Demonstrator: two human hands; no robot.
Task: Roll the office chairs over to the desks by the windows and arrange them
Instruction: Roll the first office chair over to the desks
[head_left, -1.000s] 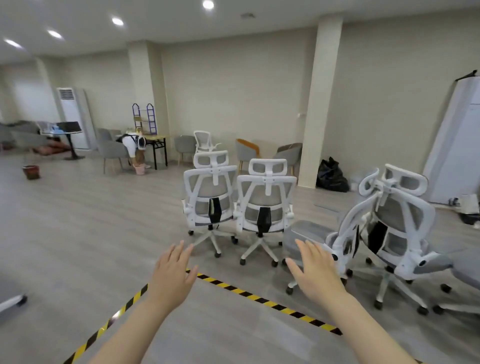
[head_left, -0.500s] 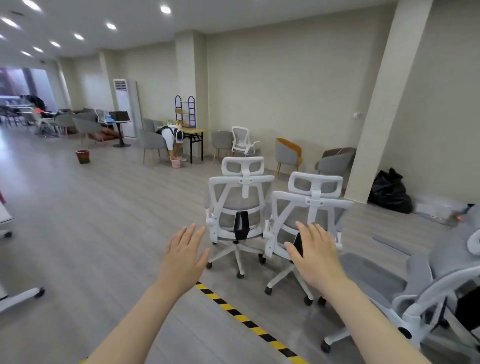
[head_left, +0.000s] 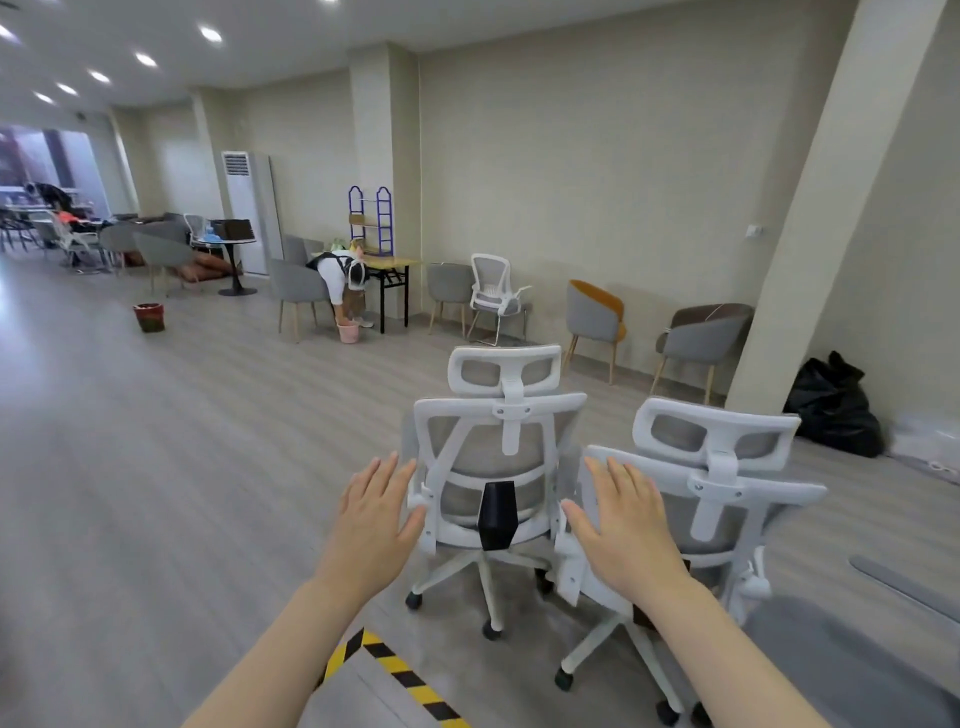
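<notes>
two white office chairs stand back-on at centre and lower right of the frame; left hand (head_left: 375, 512) and right hand (head_left: 626, 517) are both spread flat, holding nothing, flanking the nearer chair (head_left: 493, 467), its backrest upright between them; second chair (head_left: 717, 499) sits behind the right hand.

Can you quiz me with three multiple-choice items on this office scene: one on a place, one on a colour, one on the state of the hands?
1. The left office chair stands:
A. behind the pillar
B. ahead, between the two hands
C. on a table

2. The floor tape is:
A. red-white
B. blue
C. yellow-black

3. The left hand and right hand are:
A. open, holding nothing
B. gripping a headrest
C. fists

Answers:
1 B, its back faces the camera between them.
2 C, stripes show.
3 A, fingers spread, palms forward.
</notes>
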